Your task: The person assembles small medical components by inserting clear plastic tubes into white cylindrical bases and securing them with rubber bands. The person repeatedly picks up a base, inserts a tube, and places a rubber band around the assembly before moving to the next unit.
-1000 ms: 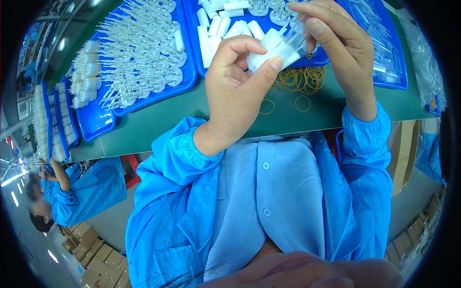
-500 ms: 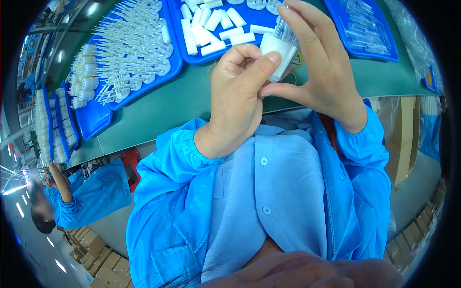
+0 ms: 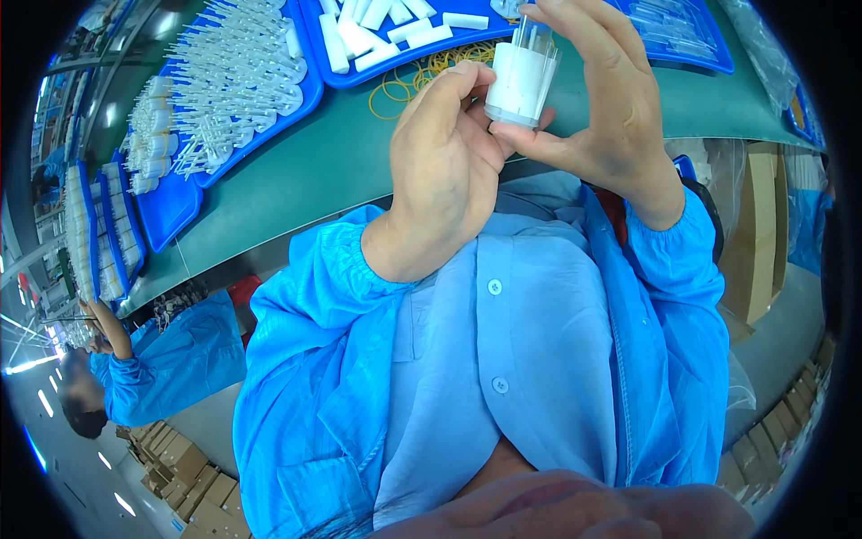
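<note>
The cup (image 3: pixel 514 115) is held up above the surface (image 3: pixel 296 189), its white block (image 3: pixel 518 76) in plain sight and clear rods (image 3: pixel 537 36) rising from its top. Compared with a second ago, the cup stands nearly upright instead of tilted, and the left thumb no longer crosses its front. That leaves the block visible almost to the base, and the work seems to have passed to steadying or squaring the parts.

The right hand (image 3: pixel 620 121) has a wide grip on the cup, thumb at the base and fingers at the top. The left hand (image 3: pixel 440 166) is loosely curled, holding the cup's left side with fingers running behind.

Beyond the cup and to its left lie rubber bands (image 3: pixel 431 67), then a tray (image 3: pixel 346 82) of white rolls (image 3: pixel 334 43); stemmed parts (image 3: pixel 238 81) are farther left. Right of the cup, past the right hand, is a tube tray (image 3: pixel 721 47). Bare surface stretches left of the cup; the surface's near edge runs bodyward of it.
</note>
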`<state>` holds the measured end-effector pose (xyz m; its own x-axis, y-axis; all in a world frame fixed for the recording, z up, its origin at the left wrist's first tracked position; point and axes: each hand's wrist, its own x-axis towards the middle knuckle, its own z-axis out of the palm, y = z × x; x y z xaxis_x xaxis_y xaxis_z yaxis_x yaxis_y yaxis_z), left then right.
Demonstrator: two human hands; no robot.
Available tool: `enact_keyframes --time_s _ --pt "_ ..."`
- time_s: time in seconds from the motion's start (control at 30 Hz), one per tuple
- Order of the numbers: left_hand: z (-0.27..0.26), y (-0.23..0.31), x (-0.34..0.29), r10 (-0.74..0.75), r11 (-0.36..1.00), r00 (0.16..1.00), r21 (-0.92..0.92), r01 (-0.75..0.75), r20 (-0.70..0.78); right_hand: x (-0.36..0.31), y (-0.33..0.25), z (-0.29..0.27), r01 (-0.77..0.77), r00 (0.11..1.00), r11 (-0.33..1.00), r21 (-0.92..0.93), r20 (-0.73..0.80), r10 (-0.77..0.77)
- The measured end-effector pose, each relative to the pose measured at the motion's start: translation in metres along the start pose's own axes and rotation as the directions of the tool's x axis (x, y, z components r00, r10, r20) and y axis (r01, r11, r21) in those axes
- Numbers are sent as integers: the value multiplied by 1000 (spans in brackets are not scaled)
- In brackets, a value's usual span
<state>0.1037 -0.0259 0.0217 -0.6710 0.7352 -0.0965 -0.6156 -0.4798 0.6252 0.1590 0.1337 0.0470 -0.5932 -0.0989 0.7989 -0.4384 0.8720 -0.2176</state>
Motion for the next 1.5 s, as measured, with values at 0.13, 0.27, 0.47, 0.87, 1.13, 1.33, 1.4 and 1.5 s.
enact_keyframes --time_s 0.13,0.27,0.47,0.87,1.13,1.33,1.4,1.5 --pt "6 1 -4 12 997 998 -82 -16 -54 -10 13 11 132 987 981 -140 -69 -142" --pt "1 1 -4 7 996 998 -92 -12 -58 -4 -6 9 96 992 981 -168 -70 -109" --pt "6 3 -1 8 1000 999 -30 -9 -35 2 -13 -5 100 990 954 -282 124 -67" --pt "2 -20 20 218 887 972 399 -233 82 -52 170 -107 -364 896 810 -459 66 440" --pt "4 -25 33 172 882 982 433 -188 75 -44 207 -95 -277 780 874 -398 439 447" --pt "-2 -21 34 139 892 990 430 -140 36 -28 204 -91 -311 769 891 -331 464 441" --pt "-2 -16 33 131 914 991 388 -120 -3 -25 186 -88 -544 770 837 -59 363 525" --pt "-3 -11 34 133 930 991 346 -124 -2 -30 143 -85 -773 626 453 445 413 662"
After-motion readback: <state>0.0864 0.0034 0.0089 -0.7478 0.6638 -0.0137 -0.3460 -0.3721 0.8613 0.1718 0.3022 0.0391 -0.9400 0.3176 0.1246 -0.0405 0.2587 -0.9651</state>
